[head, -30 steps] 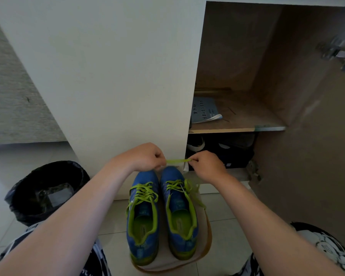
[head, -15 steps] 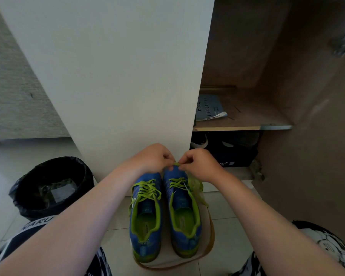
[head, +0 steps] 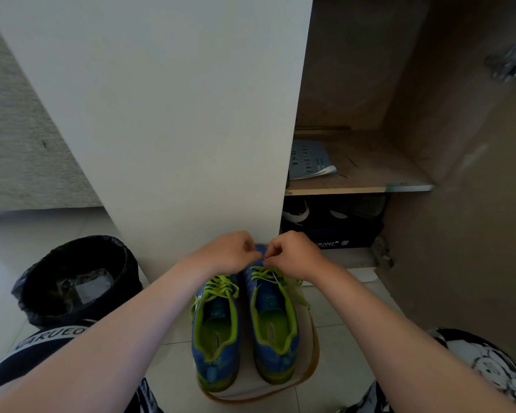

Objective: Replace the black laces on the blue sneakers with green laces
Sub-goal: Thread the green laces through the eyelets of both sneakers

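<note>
We face a tall white cabinet panel (head: 176, 114) that fills the far middle. To its right the cabinet stands open, with a brown shelf (head: 367, 171) across it. Pale floor tiles (head: 340, 353) run beneath us, and a grey textured surface (head: 21, 144) lies at far left. At near left sits a round bin (head: 75, 281) lined with a black bag, with some clear wrapping inside.

In the near middle a light pad with a tan rim (head: 313, 362) lies on the tiles and bears the pair of blue sneakers side by side, toes pointing away from us toward the panel. The left sneaker (head: 216, 338) is laced in green, its lace (head: 221, 289) crossing the tongue. The right sneaker (head: 276, 332) carries a green lace (head: 265, 274) too, with loose ends spilling over its right side.

Under the shelf a dark shoe box (head: 331, 236) holds dark shoes, and on the shelf lies a blue booklet (head: 309, 158).

Our left hand (head: 230, 253) and right hand (head: 292, 251) meet just above the toe of the right sneaker, fingers curled in, fingertips nearly touching. They pinch the green lace between them, though only a sliver of it shows there. A metal hinge (head: 510, 67) sits at far right.
</note>
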Tool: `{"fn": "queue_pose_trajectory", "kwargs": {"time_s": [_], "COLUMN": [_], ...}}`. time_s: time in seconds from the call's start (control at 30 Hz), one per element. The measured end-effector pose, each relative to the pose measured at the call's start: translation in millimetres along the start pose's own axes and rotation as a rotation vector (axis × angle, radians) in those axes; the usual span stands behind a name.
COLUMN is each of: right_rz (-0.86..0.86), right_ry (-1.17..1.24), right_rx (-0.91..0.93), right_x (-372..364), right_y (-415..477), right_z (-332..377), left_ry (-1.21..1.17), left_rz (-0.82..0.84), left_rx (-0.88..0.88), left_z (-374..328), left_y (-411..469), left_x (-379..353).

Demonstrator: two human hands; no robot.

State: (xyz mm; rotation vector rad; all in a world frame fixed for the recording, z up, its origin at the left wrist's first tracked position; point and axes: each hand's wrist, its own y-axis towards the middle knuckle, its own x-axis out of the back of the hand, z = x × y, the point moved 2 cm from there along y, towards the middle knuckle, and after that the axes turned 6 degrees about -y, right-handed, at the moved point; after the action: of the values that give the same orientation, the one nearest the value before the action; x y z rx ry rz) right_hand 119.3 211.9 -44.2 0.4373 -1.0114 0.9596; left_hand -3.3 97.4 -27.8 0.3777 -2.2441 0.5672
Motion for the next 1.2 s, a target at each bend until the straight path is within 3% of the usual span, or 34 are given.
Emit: {"fn": "queue_pose_trajectory", "kwargs": {"time_s": [0.13, 0.23, 0.63, 0.97, 1.2], "right_rz": [0.059, 0.107, 0.140, 0.123, 0.152], "right_ry": [-0.079, -0.198, -0.415, -0.300, -0.366], "right_rx": [0.038, 0.067, 0.126, 0.066, 0.099], "right_x": [-3.2, -6.9, -31.4, -38.3, -49.3], "right_y": [-4.1, -5.4, -12.1, -10.6, -10.5], "right_z": [0.9, 3.3, 8.5, 5.0, 6.6], "left_ry": [0.206, 0.246, -0.255, -0.318, -0.296], "left_rz": [0.169, 0.191, 0.102, 0.114, 0.101], "left_rx": [0.117, 0.160, 0.403, 0.426, 0.424], "left_z": [2.7, 5.2, 22.0, 22.9, 21.7], "left_y": [-6.7, -8.7, -11.2, -14.2, -13.4], "left_x": [-17.7, -26.7, -38.4, -34.3, -33.2]}}
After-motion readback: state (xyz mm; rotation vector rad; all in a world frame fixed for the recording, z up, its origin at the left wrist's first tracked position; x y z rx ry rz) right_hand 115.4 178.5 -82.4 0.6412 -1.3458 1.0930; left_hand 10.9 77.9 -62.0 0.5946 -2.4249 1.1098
